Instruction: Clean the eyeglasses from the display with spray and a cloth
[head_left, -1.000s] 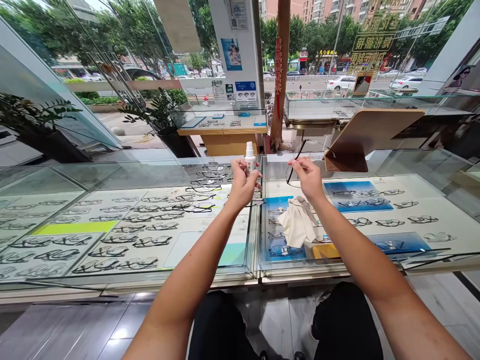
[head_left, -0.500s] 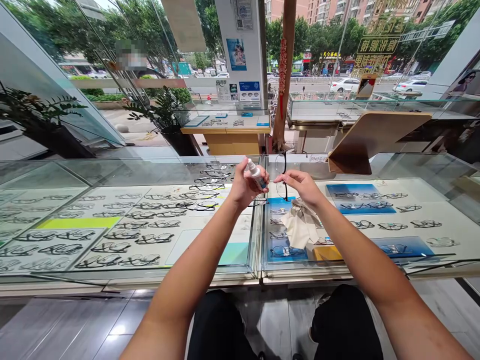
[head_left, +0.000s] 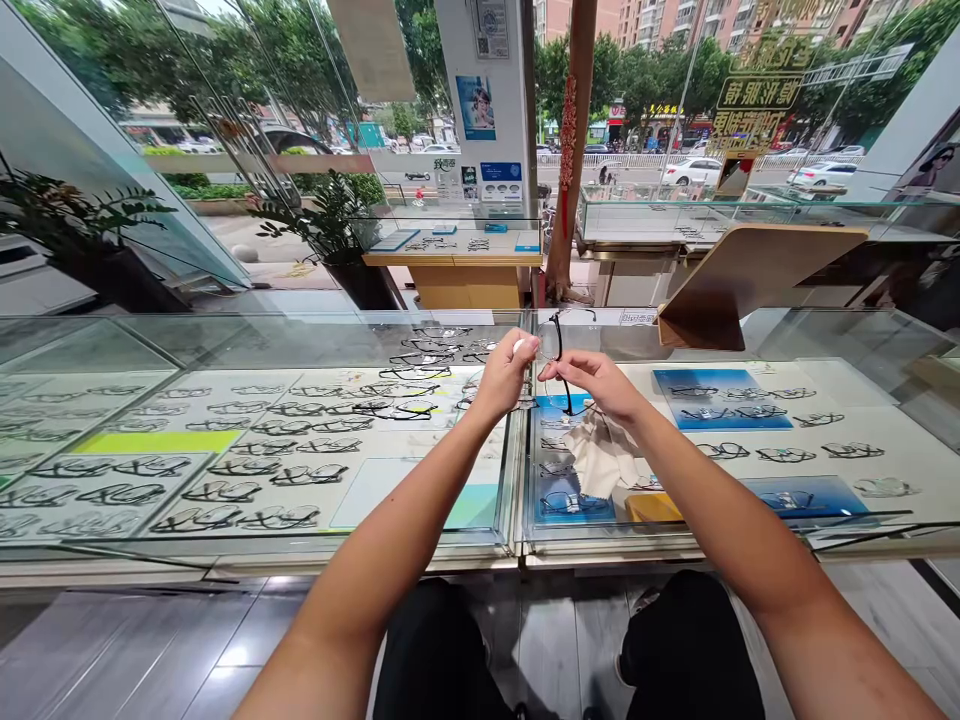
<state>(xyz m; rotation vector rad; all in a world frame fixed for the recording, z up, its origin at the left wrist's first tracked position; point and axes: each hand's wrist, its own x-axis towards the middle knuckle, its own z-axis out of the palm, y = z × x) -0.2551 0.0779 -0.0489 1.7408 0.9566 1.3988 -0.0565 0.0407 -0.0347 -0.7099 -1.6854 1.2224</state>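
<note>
My left hand (head_left: 504, 378) is wrapped round a small spray bottle; only its white top (head_left: 519, 346) shows past the fingers. Close beside it on the right, my right hand (head_left: 598, 382) pinches a pair of dark-rimmed eyeglasses (head_left: 558, 338), turned on edge above the glass counter. The bottle's top points toward the lenses. Below my right palm is a crumpled beige cloth (head_left: 600, 460); whether the fingers grip it or it lies on the counter, I cannot tell.
Under my arms stretches a glass display counter (head_left: 517, 520) with rows of eyeglasses (head_left: 277, 516) inside. A wooden-framed mirror or stand (head_left: 750, 280) rises at the right rear. Potted plants (head_left: 330, 230) and a smaller showcase (head_left: 465, 258) stand beyond, before the windows.
My left hand has turned the spray bottle from upright and visible toward the eyeglasses, its body now hidden. The eyeglasses have tilted and shifted slightly left with my right hand.
</note>
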